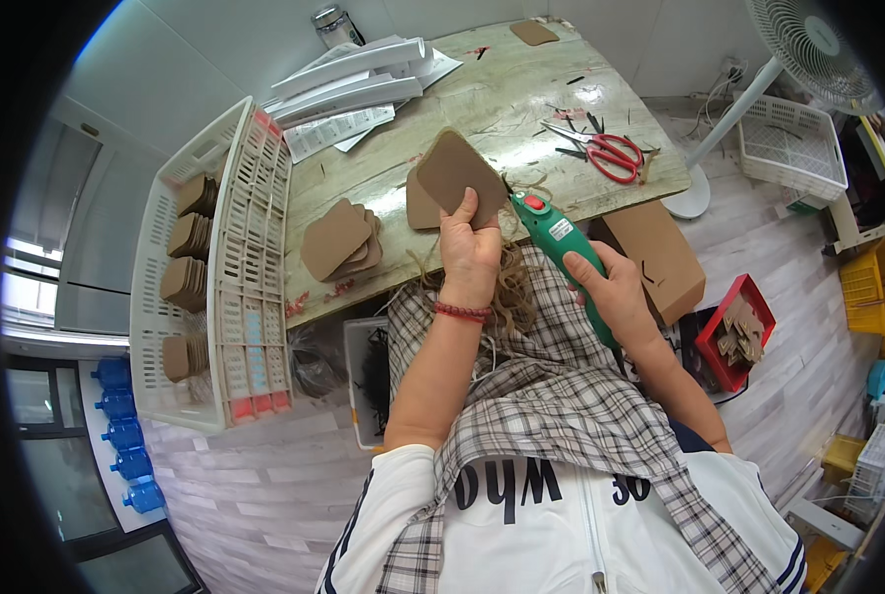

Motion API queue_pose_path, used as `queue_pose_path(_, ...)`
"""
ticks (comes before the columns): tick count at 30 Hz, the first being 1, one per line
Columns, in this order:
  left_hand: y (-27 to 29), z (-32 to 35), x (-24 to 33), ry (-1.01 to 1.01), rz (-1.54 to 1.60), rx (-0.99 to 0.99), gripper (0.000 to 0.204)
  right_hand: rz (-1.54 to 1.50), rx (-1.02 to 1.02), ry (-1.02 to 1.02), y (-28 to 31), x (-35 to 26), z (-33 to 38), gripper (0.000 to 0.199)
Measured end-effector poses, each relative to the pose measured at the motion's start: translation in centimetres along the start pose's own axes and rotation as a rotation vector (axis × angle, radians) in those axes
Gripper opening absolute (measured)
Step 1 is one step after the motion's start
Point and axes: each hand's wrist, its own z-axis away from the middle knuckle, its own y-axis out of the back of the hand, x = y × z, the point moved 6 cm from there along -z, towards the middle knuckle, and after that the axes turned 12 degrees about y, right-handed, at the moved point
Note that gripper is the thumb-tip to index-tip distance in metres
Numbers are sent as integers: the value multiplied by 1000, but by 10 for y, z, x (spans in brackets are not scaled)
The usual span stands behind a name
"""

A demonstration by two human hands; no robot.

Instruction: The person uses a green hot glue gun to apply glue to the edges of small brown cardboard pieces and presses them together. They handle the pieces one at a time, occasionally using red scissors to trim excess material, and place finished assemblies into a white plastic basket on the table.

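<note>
1. While the left hand (469, 252) grips one brown pad (459, 178) above the table (521, 109), the right hand (616, 289) curls tightly around one green tool (563, 238), its tip by the pad's edge.
2. It seems best to hold the pad firm, go slowly, and keep fingers off the tip.
3. I count one pair of scissors (598, 148), and four pad stacks (185, 284) in one white crate (249, 272).

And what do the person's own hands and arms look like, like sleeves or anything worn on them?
The left hand and right hand wear no gloves, and the forearms are uncovered. A red, cord-like bracelet circles the left wrist; none shows on the right. The short white sleeves carry dark stripes.
</note>
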Motion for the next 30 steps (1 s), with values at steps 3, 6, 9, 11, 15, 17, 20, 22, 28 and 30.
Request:
queue_pose_path(3, -1, 7, -7, 7, -59, -3, 44, 22, -2, 13, 1, -2, -1, 36)
queue_pose_path(6, 0, 13, -10, 27, -127, -29, 45, 54, 0, 29, 2, -5, -4, 37)
queue_pose_path(9, -2, 23, -17, 36, -196, -75, 44, 62, 20, 29, 3, -7, -6, 39)
queue_pose_path(11, 1, 26, -20, 64, -228, -68, 43, 70, 32, 27, 4, -9, -8, 39)
queue_pose_path(15, 7, 35, -22, 70, -273, -70, 41, 77, 45, 36, 6, -6, -12, 39)
queue_pose_path(17, 13, 36, -23, 67, -281, -69, 41, 80, 47, 22, 6, -9, -13, 38)
queue_pose_path(20, 20, 40, -23, 78, -331, -69, 39, 90, 32, 27, 6, -9, -14, 38)
queue_pose_path(22, 23, 42, -23, 85, -350, -76, 36, 81, 27, 26, 7, -10, -15, 38)
queue_pose_path(28, 25, 48, -6, 125, -541, -116, 35, 89, -50, -12, 18, -8, -11, 37)
queue_pose_path(30, 25, 48, 7, 148, -631, -130, 35, 88, -103, -23, 25, -5, -9, 35)
